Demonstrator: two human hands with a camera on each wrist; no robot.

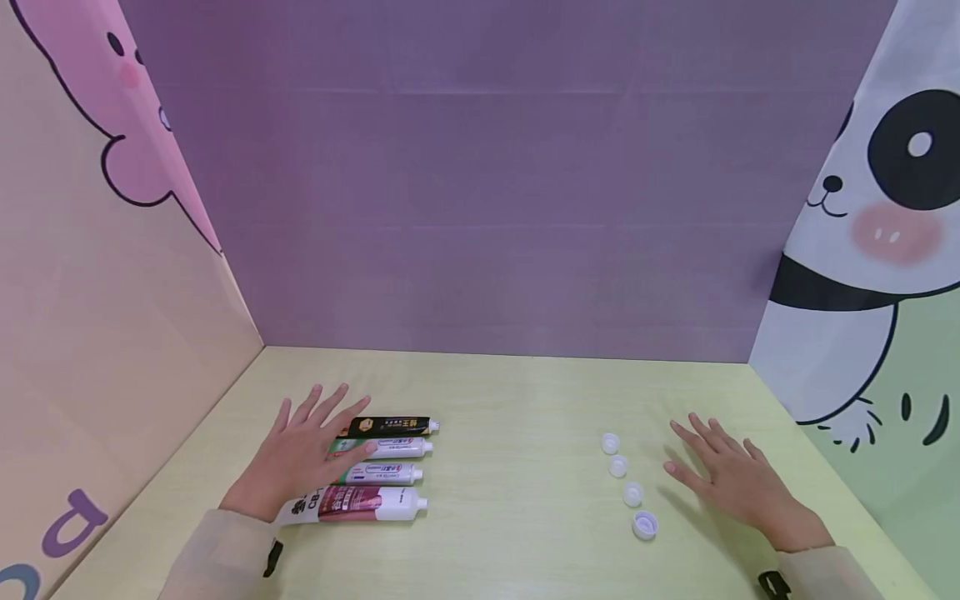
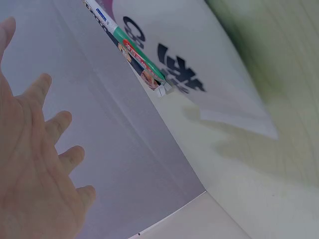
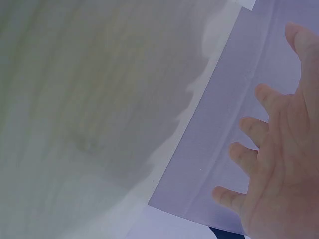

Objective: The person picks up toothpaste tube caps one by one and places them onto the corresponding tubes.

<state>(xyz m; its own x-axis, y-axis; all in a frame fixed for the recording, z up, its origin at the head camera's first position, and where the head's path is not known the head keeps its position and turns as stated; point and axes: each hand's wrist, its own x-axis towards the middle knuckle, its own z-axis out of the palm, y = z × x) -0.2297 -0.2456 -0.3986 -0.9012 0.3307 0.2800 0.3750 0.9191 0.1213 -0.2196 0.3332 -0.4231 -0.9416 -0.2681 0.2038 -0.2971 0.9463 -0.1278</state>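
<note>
Purple wall (image 1: 510, 183) behind tubes (image 1: 384, 473) and caps (image 1: 633, 494)

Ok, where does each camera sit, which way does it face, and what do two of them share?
Head: worn on the head, facing forward and down at the table, tubes, caps and purple wall; the left hand, right hand and both sleeves show.
Left wrist: on that wrist, facing some tubes, the table and purple wall; the left hand shows, palm side.
Right wrist: on that wrist, facing the table and purple wall; the right hand shows, palm side.
Shared: head and left wrist both show tubes and the left hand.
</note>
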